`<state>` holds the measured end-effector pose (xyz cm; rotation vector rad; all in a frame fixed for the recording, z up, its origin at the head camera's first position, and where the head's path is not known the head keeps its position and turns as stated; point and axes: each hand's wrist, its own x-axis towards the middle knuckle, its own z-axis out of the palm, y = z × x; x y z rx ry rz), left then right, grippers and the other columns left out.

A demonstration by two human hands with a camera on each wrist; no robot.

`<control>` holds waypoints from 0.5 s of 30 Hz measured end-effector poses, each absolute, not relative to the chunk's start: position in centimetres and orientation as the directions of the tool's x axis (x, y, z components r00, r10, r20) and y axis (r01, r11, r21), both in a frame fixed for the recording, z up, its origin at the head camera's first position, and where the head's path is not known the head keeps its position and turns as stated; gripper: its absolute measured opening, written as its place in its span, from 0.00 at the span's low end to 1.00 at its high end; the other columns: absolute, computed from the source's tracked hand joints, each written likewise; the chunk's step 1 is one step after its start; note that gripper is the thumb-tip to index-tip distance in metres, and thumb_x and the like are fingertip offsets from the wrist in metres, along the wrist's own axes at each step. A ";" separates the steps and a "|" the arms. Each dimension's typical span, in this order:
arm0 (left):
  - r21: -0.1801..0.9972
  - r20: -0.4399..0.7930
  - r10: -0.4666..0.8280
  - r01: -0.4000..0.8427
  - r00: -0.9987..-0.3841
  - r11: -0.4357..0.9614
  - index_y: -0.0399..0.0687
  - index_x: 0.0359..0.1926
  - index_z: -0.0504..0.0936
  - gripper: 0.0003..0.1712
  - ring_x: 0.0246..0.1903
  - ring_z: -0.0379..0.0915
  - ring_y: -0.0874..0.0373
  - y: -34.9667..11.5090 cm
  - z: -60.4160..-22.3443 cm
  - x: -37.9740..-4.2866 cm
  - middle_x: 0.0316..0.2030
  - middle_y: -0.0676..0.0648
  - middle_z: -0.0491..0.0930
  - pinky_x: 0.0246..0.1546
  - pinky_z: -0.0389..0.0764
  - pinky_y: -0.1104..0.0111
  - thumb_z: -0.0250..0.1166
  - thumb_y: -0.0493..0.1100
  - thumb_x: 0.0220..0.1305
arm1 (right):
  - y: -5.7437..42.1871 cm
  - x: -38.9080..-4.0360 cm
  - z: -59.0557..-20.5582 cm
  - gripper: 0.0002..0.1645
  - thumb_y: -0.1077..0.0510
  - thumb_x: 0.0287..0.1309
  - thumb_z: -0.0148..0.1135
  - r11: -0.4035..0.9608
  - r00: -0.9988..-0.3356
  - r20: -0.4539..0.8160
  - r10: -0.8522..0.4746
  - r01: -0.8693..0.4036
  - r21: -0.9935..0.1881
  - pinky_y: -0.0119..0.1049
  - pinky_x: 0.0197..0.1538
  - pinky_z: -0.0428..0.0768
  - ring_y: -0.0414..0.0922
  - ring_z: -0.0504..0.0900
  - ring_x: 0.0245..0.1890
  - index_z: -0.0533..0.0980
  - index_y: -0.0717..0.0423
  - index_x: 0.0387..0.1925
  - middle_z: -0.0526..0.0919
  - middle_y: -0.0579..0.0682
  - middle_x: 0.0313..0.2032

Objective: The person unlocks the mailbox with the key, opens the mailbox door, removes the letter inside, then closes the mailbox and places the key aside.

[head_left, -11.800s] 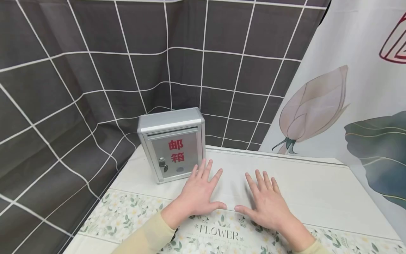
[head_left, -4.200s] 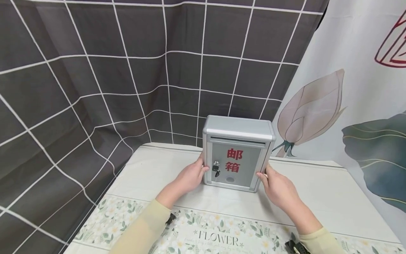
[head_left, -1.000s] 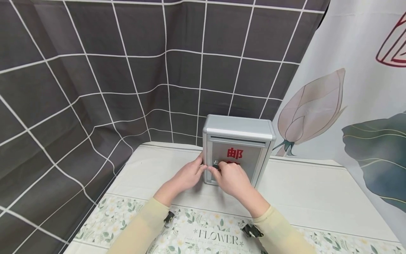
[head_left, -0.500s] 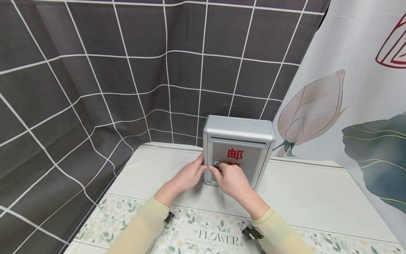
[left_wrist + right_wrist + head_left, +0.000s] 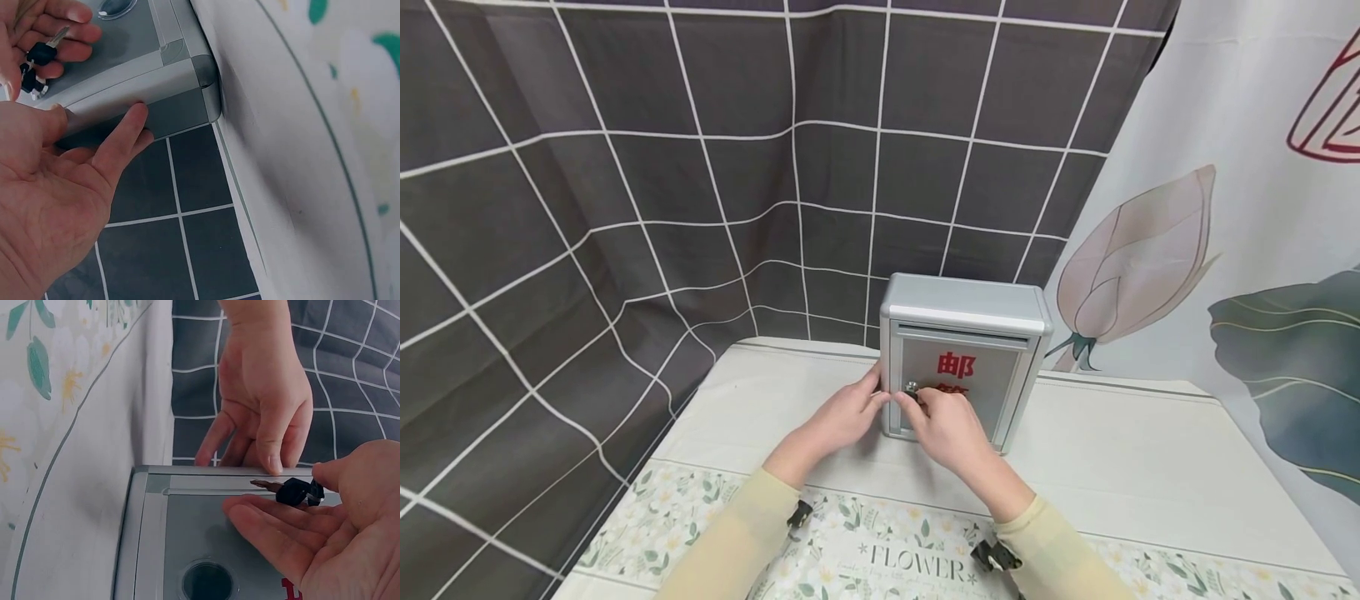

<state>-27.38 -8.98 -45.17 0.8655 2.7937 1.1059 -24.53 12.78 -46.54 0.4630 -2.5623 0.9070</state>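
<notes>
near the back edge of the bench [image 5: 1150, 450], the box [image 5: 966, 300], likely light and slick, is best held by its side, where left fingers [image 5: 122, 140] grip while right fingers [image 5: 262, 534] pinch the key [image 5: 911, 396].

Mailbox [image 5: 966, 304] now sits further right on the table [image 5: 1150, 450] than at 11.8 s back. Left hand [image 5: 841, 417], spread over the table then, now grips its left edge. Right hand [image 5: 953, 429] is off the mailbox's right side since 4.2 s ago, now pinching the keys [image 5: 292, 491] by the lock [image 5: 912, 387].
</notes>
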 end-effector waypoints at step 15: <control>0.680 0.191 0.509 0.487 -0.839 0.548 0.44 0.91 0.50 0.37 0.55 0.89 0.47 -9.2 -45.1 -27.4 0.73 0.34 0.79 0.65 0.86 0.48 0.48 0.49 0.92 | 12.6 -24.4 -46.5 0.33 0.40 0.85 0.61 0.721 -0.864 0.469 -0.184 -0.443 -0.533 0.36 0.19 0.63 0.37 0.61 0.13 0.67 0.44 0.19 0.64 0.38 0.13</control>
